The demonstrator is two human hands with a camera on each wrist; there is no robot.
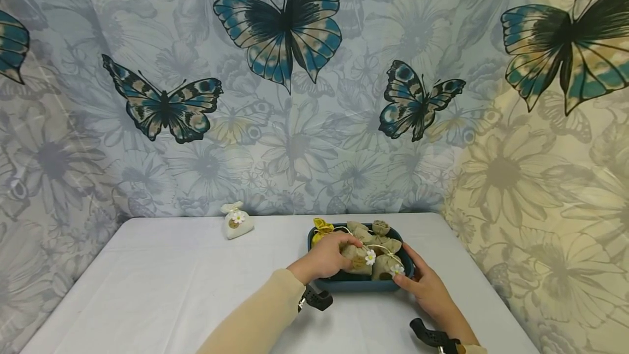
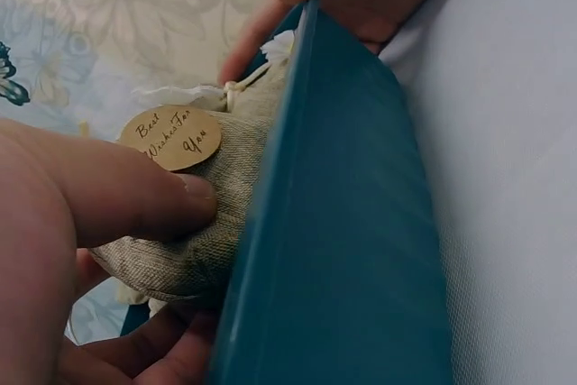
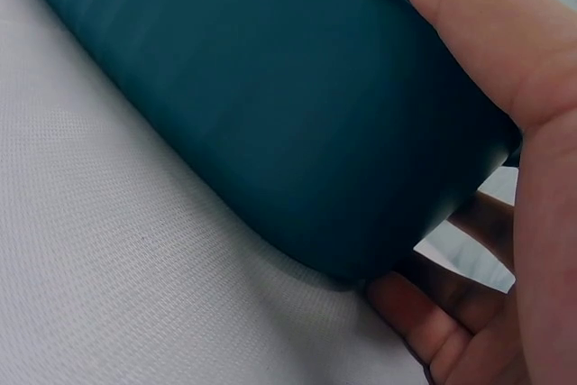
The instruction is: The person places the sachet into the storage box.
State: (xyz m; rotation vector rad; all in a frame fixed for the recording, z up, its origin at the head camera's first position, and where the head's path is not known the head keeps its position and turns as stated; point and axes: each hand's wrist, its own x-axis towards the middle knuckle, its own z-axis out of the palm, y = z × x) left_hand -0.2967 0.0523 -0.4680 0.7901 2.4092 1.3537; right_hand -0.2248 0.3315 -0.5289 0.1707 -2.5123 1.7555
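Observation:
My left hand (image 1: 324, 255) grips a small burlap drawstring pouch (image 1: 357, 261) at the front of a dark teal plastic bin (image 1: 363, 285). In the left wrist view, the thumb presses the pouch's cloth (image 2: 239, 155) below a round tag (image 2: 176, 137) reading "Best Wishes For You", and fingers lie on its other side. My right hand (image 1: 429, 285) holds the bin's right end, thumb at the rim and fingers round the outer corner, as the bin wall (image 3: 270, 105) shows in the right wrist view. Another burlap pouch (image 1: 385, 267) with a white flower lies beside the gripped one.
Further burlap pouches (image 1: 380, 227) and a yellow satin pouch (image 1: 321, 227) sit in the bin. A white pouch (image 1: 239, 225) with a flower stands at the table's back left. The white-covered table (image 1: 162, 283) meets a butterfly-patterned cloth backdrop (image 1: 295, 168).

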